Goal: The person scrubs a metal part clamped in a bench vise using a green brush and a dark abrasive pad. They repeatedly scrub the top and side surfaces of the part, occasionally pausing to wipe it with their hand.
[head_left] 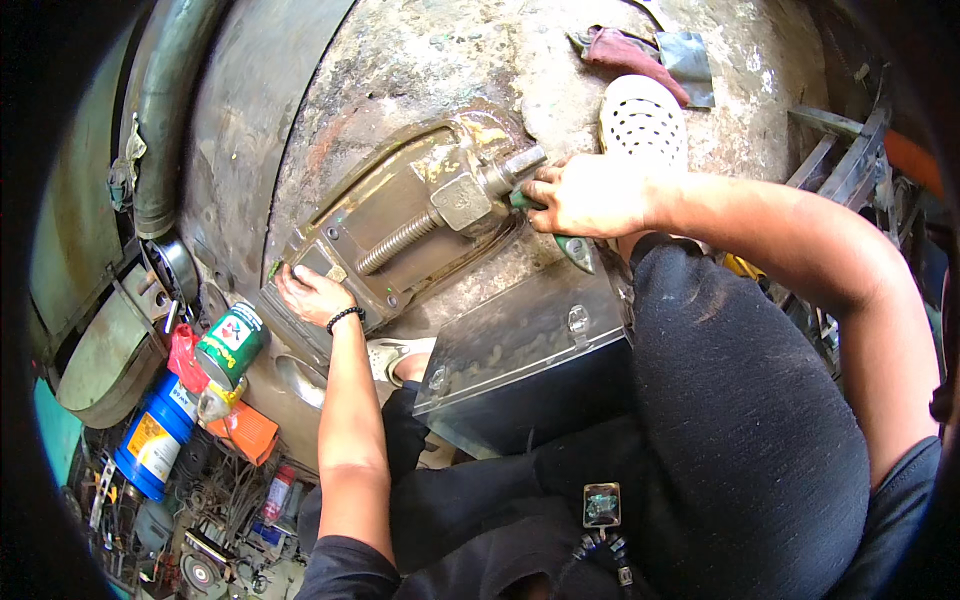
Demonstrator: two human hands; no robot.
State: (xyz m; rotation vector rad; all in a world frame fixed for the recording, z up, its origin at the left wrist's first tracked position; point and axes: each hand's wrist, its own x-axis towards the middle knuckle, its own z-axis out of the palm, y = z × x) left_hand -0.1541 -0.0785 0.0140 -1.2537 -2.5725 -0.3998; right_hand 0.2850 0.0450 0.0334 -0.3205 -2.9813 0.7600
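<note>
Head view, watched from my end. Vise (pixel 460 203) lies on the stained floor (pixel 400 70), slanting from near left to far right, its screw (pixel 400 243) bare along the middle. I have the left hand (pixel 312 296) at the vise's left end, fingers together and loosely bent; a green scrap (pixel 274 268) shows at the fingertips, whether pinched or just touched I cannot tell. Right hand (pixel 590 197) is curled closed around a green tool (pixel 576 253), just right of the vise's far end. Near side of the vise: dark box (pixel 525 335) with latches. Far right: pale shoe (pixel 643 118), red cloth (pixel 640 60). To the left: green can (pixel 232 345), blue bucket (pixel 157 438), orange box (pixel 248 432).
</note>
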